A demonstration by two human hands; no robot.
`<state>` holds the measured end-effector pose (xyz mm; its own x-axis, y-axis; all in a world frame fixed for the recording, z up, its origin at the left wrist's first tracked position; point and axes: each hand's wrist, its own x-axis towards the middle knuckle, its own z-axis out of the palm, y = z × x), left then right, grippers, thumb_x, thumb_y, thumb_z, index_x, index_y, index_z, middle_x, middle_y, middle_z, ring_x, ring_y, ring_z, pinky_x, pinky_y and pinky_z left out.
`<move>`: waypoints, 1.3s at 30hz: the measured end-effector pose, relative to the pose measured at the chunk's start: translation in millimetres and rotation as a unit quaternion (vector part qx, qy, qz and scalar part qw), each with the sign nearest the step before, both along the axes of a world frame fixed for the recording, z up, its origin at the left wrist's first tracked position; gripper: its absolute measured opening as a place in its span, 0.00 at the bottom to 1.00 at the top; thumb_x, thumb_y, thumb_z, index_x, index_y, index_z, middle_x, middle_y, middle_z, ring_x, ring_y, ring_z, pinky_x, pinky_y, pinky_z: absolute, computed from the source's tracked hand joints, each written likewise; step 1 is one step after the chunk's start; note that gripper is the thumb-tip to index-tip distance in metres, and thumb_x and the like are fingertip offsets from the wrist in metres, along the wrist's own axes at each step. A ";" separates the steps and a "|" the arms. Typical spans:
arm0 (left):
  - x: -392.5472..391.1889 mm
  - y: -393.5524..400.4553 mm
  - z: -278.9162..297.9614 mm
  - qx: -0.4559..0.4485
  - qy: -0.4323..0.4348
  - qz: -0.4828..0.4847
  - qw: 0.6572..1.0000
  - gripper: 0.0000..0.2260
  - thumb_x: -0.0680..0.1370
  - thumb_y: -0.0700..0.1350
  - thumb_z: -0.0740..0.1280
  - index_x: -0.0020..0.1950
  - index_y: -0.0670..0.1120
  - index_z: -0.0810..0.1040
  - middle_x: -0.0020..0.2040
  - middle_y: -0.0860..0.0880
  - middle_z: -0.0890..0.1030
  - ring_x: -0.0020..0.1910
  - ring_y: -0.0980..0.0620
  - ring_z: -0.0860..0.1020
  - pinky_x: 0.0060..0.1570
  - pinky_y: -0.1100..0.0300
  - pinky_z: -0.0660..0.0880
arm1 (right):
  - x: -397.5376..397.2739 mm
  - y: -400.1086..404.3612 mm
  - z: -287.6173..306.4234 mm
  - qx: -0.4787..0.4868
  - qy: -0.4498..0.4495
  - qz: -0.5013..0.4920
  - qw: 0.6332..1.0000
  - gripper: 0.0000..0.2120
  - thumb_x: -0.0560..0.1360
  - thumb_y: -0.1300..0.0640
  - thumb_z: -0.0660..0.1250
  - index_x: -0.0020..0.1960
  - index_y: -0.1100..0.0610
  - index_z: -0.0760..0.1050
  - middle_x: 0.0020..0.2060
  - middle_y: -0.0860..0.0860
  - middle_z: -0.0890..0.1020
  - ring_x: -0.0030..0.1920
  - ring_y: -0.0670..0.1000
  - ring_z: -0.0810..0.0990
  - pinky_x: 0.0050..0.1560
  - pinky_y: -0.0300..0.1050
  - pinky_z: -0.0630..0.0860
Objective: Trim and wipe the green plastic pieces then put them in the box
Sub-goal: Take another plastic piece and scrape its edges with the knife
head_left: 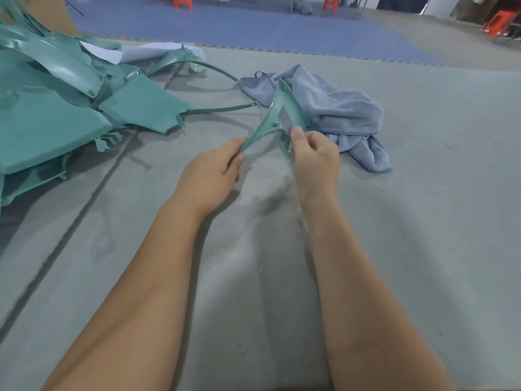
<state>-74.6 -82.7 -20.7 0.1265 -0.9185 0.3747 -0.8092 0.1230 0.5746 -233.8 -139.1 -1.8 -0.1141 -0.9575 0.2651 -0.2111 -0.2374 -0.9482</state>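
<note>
Green curved plastic trim piece (pixel 277 114) is lifted above the grey foam mat (pixel 423 221), between my two hands. My left hand (pixel 210 176) pinches its thin near-left tip with thumb and fingers. My right hand (pixel 315 159) is curled round a small flat grey blade (pixel 285 119), pressed against the piece's inner face. Just behind lies a crumpled blue-grey cloth (pixel 338 111). A heap of green plastic panels (pixel 56 108) sits at the far left.
</note>
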 end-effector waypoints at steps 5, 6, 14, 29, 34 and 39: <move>-0.4 -2.7 -2.5 -0.044 0.077 0.007 0.996 0.09 0.80 0.45 0.63 0.55 0.52 0.82 0.31 0.56 0.73 0.31 0.59 0.70 0.33 0.66 0.66 | 15.4 14.0 -1.8 -0.033 0.053 0.101 0.993 0.20 0.78 0.51 0.65 0.31 0.60 0.70 0.26 0.57 0.72 0.30 0.50 0.68 0.35 0.50 0.69; -0.9 -2.6 -3.6 -0.043 0.095 0.005 0.995 0.08 0.80 0.48 0.64 0.49 0.50 0.82 0.30 0.53 0.72 0.29 0.58 0.67 0.33 0.61 0.66 | 18.4 16.4 -3.2 -0.042 0.075 0.113 0.990 0.21 0.78 0.52 0.66 0.30 0.61 0.70 0.25 0.54 0.71 0.29 0.47 0.67 0.34 0.49 0.67; -0.4 -2.6 -8.5 -0.052 0.156 0.021 0.986 0.08 0.79 0.51 0.65 0.52 0.54 0.84 0.35 0.52 0.82 0.31 0.64 0.72 0.34 0.67 0.68 | 21.3 15.8 -2.4 -0.017 0.186 0.048 0.981 0.25 0.77 0.50 0.66 0.25 0.53 0.62 0.19 0.42 0.70 0.27 0.48 0.64 0.29 0.43 0.61; 0.5 1.6 -5.5 -0.047 0.121 0.040 0.991 0.10 0.79 0.58 0.62 0.58 0.69 0.75 0.39 0.53 0.83 0.38 0.55 0.76 0.40 0.58 0.72 | -2.0 -6.2 -2.2 0.024 -0.017 -0.032 0.999 0.20 0.77 0.48 0.65 0.30 0.51 0.62 0.22 0.41 0.66 0.28 0.44 0.64 0.34 0.43 0.64; -1.7 -1.4 -3.3 -0.079 0.059 0.047 0.994 0.13 0.80 0.50 0.62 0.62 0.55 0.80 0.41 0.48 0.80 0.43 0.48 0.77 0.41 0.53 0.72 | 15.7 11.4 -2.6 -0.050 0.050 0.081 0.994 0.16 0.76 0.50 0.69 0.35 0.55 0.68 0.28 0.45 0.68 0.30 0.44 0.65 0.35 0.40 0.65; -1.1 -0.6 -3.7 -0.071 0.116 0.042 0.990 0.13 0.77 0.51 0.64 0.59 0.53 0.82 0.41 0.47 0.82 0.42 0.47 0.78 0.45 0.49 0.76 | 19.2 14.7 -7.6 -0.037 0.092 0.133 0.986 0.18 0.79 0.54 0.65 0.31 0.55 0.71 0.24 0.45 0.68 0.31 0.47 0.65 0.35 0.46 0.64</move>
<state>-75.7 -83.3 -24.5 0.2981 -0.8408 0.4519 -0.6689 0.1537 0.7273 -214.6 -124.4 -9.4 0.1950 -0.9243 0.3280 -0.2982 -0.3744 -0.8780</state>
